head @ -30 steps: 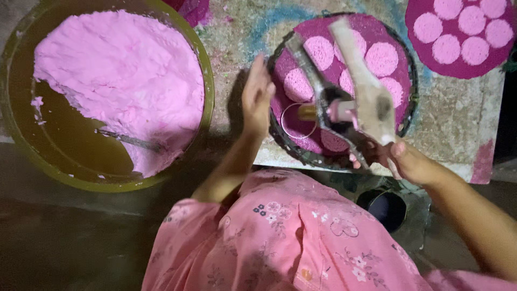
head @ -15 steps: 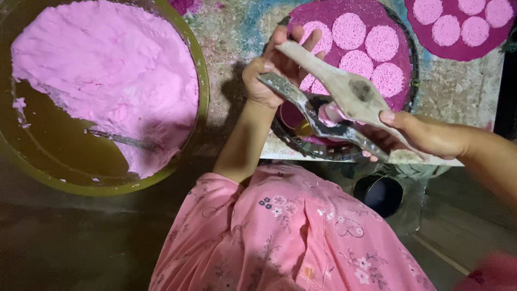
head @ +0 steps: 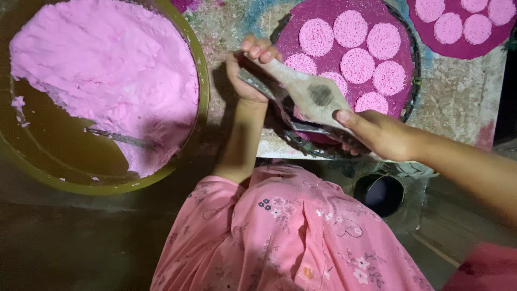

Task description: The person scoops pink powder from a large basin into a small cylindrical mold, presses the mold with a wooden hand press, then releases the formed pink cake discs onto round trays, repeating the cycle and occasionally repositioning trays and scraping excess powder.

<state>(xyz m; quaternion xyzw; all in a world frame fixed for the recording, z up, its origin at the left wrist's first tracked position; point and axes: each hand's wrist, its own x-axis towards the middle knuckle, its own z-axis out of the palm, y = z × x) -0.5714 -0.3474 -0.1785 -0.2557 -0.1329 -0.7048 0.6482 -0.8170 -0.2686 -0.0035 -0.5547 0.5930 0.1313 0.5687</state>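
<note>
My left hand (head: pixel 249 70) clenches the far ends of the wooden paddle press (head: pixel 309 97), and my right hand (head: pixel 379 134) grips its handles, holding it over the near rim of the round tray (head: pixel 412 64) of pink discs (head: pixel 350 28). I'd judge it best to squeeze evenly and keep it level over the bare patch, clear of neighbouring discs.

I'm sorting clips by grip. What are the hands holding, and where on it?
Both hands hold a flat wooden paddle press: left hand at its far end, right hand at the near end, over the round pink-lined tray.
</note>
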